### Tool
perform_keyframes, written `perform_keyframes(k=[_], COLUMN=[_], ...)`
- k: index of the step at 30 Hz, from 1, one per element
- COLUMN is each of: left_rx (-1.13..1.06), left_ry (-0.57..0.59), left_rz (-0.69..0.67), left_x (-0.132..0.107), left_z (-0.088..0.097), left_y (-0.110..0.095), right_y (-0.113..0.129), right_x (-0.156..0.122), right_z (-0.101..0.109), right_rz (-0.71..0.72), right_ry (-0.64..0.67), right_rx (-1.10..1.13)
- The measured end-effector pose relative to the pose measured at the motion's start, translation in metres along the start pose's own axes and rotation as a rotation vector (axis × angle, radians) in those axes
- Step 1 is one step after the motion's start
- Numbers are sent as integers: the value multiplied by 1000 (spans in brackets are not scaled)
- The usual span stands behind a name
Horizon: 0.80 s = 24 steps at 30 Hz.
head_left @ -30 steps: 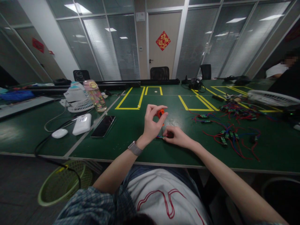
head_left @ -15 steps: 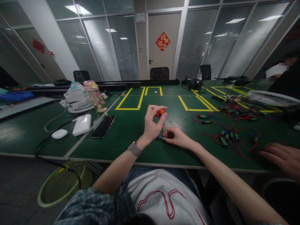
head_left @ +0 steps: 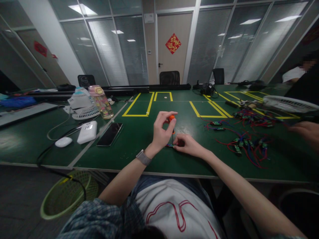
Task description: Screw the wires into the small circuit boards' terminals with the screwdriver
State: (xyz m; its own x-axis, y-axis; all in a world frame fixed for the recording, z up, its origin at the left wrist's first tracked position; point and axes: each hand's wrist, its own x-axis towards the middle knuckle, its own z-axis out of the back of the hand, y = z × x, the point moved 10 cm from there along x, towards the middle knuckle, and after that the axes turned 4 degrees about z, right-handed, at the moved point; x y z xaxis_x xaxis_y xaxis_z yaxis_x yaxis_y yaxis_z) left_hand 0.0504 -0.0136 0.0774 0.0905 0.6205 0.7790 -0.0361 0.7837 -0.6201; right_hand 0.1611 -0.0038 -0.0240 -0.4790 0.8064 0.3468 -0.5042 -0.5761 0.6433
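Note:
My left hand (head_left: pixel 162 128) grips the orange handle of a screwdriver (head_left: pixel 171 118) between thumb and fingers. The screwdriver stands upright, its thin shaft pointing down at a small circuit board (head_left: pixel 170 145) on the green table. My right hand (head_left: pixel 185 145) rests on the table to the right of the shaft, thumb and fingertips pinched on the board's right end. Most of the board is hidden by my hands, and what its screwdriver contact looks like is too small to make out.
Green circuit boards with red and blue wires (head_left: pixel 245 143) lie right of my hands, with a larger heap (head_left: pixel 254 118) behind. A co-worker's hand (head_left: pixel 305 131) is at the far right. Left are a phone (head_left: pixel 110 134), a white power bank (head_left: pixel 87 132) and a bottle (head_left: pixel 101 102).
The co-worker's hand has moved back and away from the nearer boards toward the heap; one board there now lies closer to its group. My hands stay nearly in place.

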Motion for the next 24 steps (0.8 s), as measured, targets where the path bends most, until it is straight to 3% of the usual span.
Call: perform_keyframes(k=[4,17,24], left_rx=[67,-8,47], left_ry=[-45,16,-25], left_rz=[-27,-6,-9], left_x=[0,0,0], left_z=[3,0,2], left_y=[-3,1,-1], right_y=[-1,-1,0], right_x=[0,-1,-1], right_z=[-1,-1,0], right_rz=[-7,-15,-10], right_ry=[3,2,-1], right_rx=[3,7,5])
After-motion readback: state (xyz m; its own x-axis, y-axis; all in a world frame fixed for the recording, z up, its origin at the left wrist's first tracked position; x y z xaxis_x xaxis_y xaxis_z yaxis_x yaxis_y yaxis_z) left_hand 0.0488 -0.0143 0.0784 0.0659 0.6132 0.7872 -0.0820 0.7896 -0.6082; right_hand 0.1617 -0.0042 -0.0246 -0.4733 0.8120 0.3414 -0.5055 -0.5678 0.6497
